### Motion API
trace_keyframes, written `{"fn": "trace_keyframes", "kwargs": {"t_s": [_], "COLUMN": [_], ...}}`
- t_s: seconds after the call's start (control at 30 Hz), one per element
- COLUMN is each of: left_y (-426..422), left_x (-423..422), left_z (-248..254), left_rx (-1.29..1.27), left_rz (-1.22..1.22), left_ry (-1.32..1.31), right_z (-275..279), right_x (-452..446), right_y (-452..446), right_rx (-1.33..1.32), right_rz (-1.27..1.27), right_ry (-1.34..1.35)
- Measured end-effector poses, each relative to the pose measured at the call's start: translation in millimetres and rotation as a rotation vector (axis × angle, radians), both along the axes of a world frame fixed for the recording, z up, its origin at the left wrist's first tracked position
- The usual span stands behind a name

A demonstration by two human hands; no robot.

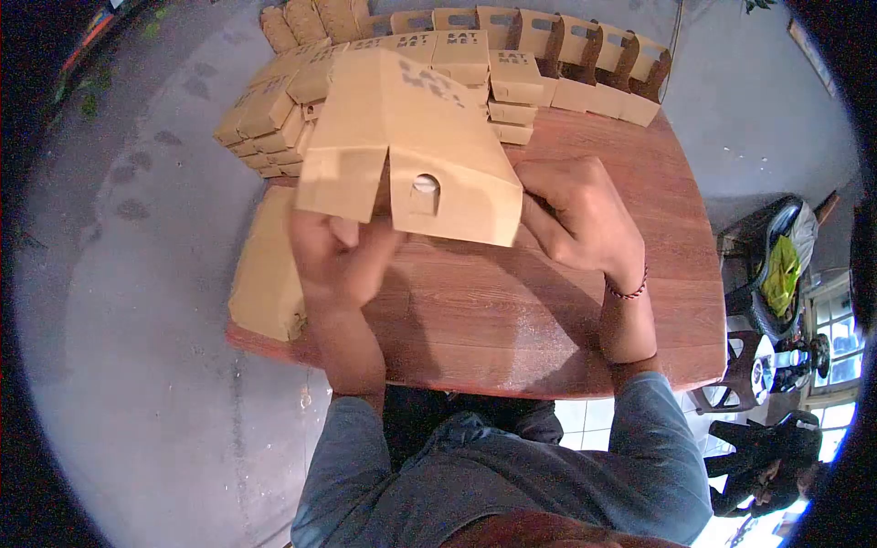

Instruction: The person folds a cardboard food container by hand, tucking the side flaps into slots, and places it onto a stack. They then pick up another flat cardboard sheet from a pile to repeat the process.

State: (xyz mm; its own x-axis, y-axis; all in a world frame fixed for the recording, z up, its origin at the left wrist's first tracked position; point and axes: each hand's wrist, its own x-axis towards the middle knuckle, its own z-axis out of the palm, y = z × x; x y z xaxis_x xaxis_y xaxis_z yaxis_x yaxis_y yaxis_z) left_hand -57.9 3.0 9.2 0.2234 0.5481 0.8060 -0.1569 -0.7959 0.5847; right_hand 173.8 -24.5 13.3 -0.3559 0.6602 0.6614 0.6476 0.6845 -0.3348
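Note:
A brown cardboard box (457, 164) with dark printed letters is held up above the wooden table, its near end toward me. That end shows a small cut-out tab and a gap between two panels. My left hand (343, 256) grips the box from below at its left part, partly hidden behind the card. My right hand (585, 215) is at the right edge of the box, its fingers curled with the tips behind the panel. A braided band is on the right wrist.
Stacked closed boxes (265, 119) stand at the table's back left. Open boxes with handle holes (575, 46) line the back edge. Flat cardboard (265, 265) lies at the left of the wooden table (475, 301). A chair with bags (781, 274) and a stool are at the right.

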Motion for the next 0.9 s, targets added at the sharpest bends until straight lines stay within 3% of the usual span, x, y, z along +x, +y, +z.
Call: {"fn": "trace_keyframes", "kwargs": {"t_s": [0.1, 0.13, 0.17, 0.23, 0.37, 0.43, 0.57, 0.67, 0.73, 0.87, 0.9], "left_y": [6, 16, 22, 25, 29, 13, 11, 12, 15, 11, 14], "left_x": [-10, -16, -27, -35, -32, -18, -14, -2, 3, 15, 13], "left_z": [2, -6, -13, -12, -7, 11, 12, 13, 10, 11, 10], "left_rx": [-0.24, -0.061, -0.059, -0.282, -0.366, -0.265, -0.209, -0.264, -0.282, -0.359, -0.253], "left_rz": [-0.344, -0.149, -0.148, -0.235, -0.412, -0.086, -0.08, 0.035, -0.008, -0.032, 0.043], "left_ry": [-0.524, -0.479, -0.478, -0.385, -0.411, -0.246, -0.247, -0.198, -0.141, -0.216, -0.101], "right_z": [-1, -1, -1, -1, -2, 1, 3, 5, 6, 12, 11], "right_x": [2, 3, 2, 2, 0, 2, 7, 1, -4, -24, -28], "right_y": [0, 0, 0, 1, 6, 6, 5, -6, -9, -24, -24], "right_rx": [0.027, 0.038, 0.04, 0.007, 0.089, -0.011, -0.125, -0.214, 0.041, 0.197, 0.247], "right_rz": [-0.057, -0.083, -0.082, -0.125, -0.107, -0.186, -0.195, -0.181, 0.074, 0.108, 0.12], "right_ry": [-0.06, -0.098, -0.098, -0.183, -0.095, -0.116, -0.224, -0.018, 0.154, 0.218, 0.284]}}
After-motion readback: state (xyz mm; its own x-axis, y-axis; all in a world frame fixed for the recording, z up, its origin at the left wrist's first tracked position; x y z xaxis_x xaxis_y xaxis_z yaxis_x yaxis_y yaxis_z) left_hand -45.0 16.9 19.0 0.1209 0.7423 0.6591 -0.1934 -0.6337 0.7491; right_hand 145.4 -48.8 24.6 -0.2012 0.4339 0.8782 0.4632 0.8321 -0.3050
